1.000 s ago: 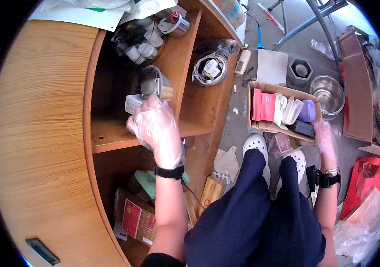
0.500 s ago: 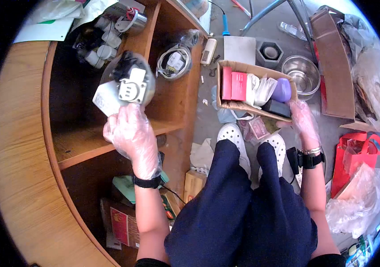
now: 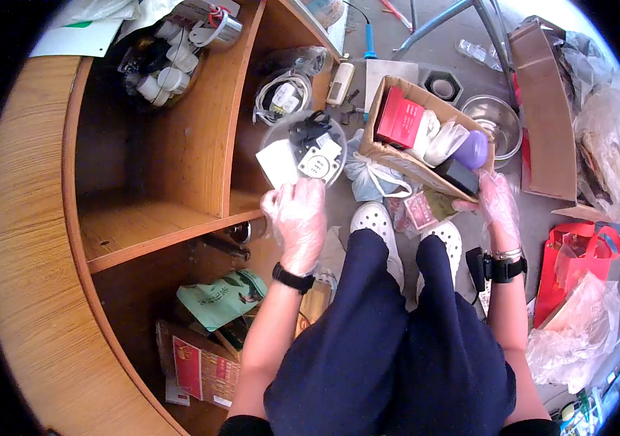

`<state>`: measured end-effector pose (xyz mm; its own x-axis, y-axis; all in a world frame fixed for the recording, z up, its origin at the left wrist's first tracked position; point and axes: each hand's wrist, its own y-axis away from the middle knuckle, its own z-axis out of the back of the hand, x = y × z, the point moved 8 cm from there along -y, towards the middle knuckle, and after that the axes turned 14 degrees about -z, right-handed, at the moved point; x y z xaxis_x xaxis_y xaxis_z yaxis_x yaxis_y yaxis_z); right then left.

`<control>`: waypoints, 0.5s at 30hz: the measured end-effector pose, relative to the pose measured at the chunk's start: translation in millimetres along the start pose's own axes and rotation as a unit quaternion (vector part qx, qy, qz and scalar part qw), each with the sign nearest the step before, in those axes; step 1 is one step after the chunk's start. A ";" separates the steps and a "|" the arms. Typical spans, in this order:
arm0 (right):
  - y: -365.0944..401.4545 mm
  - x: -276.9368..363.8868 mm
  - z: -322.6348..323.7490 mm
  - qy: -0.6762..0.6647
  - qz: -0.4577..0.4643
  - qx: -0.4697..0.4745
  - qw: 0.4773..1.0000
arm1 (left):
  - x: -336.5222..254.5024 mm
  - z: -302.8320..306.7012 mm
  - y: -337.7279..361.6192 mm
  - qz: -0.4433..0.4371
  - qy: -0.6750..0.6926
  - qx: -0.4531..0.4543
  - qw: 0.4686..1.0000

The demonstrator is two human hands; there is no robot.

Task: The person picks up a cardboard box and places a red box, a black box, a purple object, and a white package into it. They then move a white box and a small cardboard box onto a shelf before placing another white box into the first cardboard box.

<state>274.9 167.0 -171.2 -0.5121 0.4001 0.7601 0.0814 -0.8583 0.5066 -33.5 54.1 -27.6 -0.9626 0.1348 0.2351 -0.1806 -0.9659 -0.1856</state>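
Note:
My left hand, in a clear plastic glove, grips the near rim of a round translucent tub in front of the cabinet. Inside the tub lie a white socket block, a white flat box and black cables. My gloved right hand is closed on the near right corner of a cardboard box, which is tilted. That box holds a red box, white plastic-wrapped items, a purple rounded object and a black box.
The wooden cabinet stands to the left, with a coiled white cable in one compartment and a green pouch lower down. A steel bowl, a large carton and a red bag are on the right floor.
My left hand has carried the tub right, out of the cabinet compartment, toward the cardboard box. The cardboard box has tilted and turned slightly in my right hand.

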 end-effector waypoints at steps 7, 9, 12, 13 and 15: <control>18.7 21.4 -1.3 -0.026 -0.124 0.034 0.991 | 26.3 -57.6 15.0 0.093 0.023 0.036 0.995; 9.3 9.3 6.5 0.160 0.015 -0.023 0.987 | 38.9 -78.0 17.5 0.105 0.000 0.057 0.993; 26.3 57.0 11.4 0.179 0.025 -0.034 0.983 | 47.1 -96.1 21.5 0.119 -0.021 0.111 0.986; 34.2 66.4 18.2 0.016 -0.109 0.017 0.994 | 45.4 -93.4 22.2 0.120 -0.031 0.155 0.980; 47.5 111.3 34.0 0.065 -0.024 -0.013 0.997 | 36.6 -55.3 18.1 0.114 -0.011 0.086 0.990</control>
<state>250.9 181.7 -48.8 -0.6221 0.3977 0.6744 0.0323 -0.8476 0.5296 -83.2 53.8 -75.1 -0.9695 -0.0936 0.2265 0.0794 -0.9943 -0.0712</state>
